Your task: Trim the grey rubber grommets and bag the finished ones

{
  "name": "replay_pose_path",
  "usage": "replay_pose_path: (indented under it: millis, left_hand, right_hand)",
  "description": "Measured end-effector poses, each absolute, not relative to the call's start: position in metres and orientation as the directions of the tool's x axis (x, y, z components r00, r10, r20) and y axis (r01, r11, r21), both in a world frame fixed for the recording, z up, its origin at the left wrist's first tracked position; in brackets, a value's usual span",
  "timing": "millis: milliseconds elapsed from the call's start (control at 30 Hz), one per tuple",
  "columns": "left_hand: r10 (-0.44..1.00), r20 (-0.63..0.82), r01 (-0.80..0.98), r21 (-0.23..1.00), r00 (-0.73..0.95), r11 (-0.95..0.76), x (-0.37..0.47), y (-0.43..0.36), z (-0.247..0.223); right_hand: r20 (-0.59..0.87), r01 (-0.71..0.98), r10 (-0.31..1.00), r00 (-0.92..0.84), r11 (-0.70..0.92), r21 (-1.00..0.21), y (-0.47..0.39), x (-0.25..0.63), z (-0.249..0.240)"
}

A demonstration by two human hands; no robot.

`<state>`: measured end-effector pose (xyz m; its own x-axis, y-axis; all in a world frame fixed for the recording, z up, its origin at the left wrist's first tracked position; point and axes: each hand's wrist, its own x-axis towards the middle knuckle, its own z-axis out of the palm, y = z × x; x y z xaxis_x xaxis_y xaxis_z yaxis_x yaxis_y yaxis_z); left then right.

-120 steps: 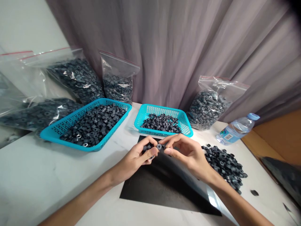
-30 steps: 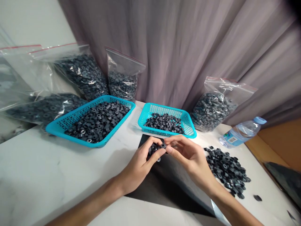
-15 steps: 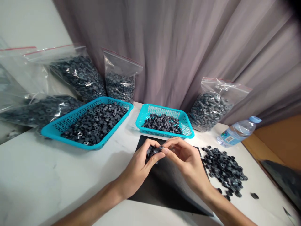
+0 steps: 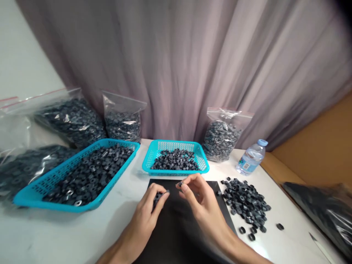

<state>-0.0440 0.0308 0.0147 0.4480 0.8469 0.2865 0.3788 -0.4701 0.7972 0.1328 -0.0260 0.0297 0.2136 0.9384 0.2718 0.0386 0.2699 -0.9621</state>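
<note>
My left hand (image 4: pixel 147 212) is curled round several small black ring-shaped pieces (image 4: pixel 157 198), above the left part of a black mat (image 4: pixel 176 227). To its right, my right hand (image 4: pixel 206 205) pinches one small dark piece (image 4: pixel 180 184) between thumb and fingertips. A gap separates the two hands. Behind them a small blue basket (image 4: pixel 176 172) holds many black pieces. On the white table to the right of the mat lies a loose pile of black rings (image 4: pixel 247 201).
A larger blue basket (image 4: pixel 90 205) full of pieces sits at the left. Clear bags of pieces stand behind it, and another bag (image 4: pixel 221 141) stands behind the small basket. A water bottle (image 4: pixel 251 157) is at the right, near a dark plastic bag (image 4: pixel 321 209).
My hands have moved apart; earlier they met over the pieces. The right one now holds a piece away from the left. The view has shifted, so the baskets appear lower and further left.
</note>
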Motion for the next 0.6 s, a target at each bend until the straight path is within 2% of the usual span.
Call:
replay_pose_path:
  millis: [100,200,300,433,533,600]
  left_hand:
    - [0.882,0.243,0.435,0.797,0.404,-0.420,-0.041,0.043,0.013]
    - [0.839,0.325,0.448,0.730,0.437,-0.517,-0.020,0.065,0.030]
    - [0.668,0.530,0.391,0.547,0.522,-0.740,0.028,0.098,0.075]
    - [0.532,0.651,0.326,0.420,0.542,-0.847,0.127,0.155,0.159]
    - [0.410,0.664,0.264,0.315,0.625,-0.912,0.208,0.190,0.210]
    - [0.326,0.609,0.208,0.258,0.723,-0.944,0.254,0.206,0.230]
  right_hand:
    - [0.323,0.228,0.914,0.244,0.270,-0.935,-0.040,0.156,0.014]
    - [0.405,0.396,0.891,0.206,0.303,-0.867,-0.057,0.181,-0.013]
    - [0.550,0.572,0.790,0.272,0.327,-0.752,-0.068,0.198,-0.039]
    - [0.737,0.758,0.645,0.199,0.376,-0.533,-0.067,0.205,-0.053]
    - [0.791,0.808,0.589,0.166,0.379,-0.451,-0.060,0.203,-0.057]
    - [0.817,0.841,0.555,0.157,0.358,-0.405,-0.056,0.202,-0.061]
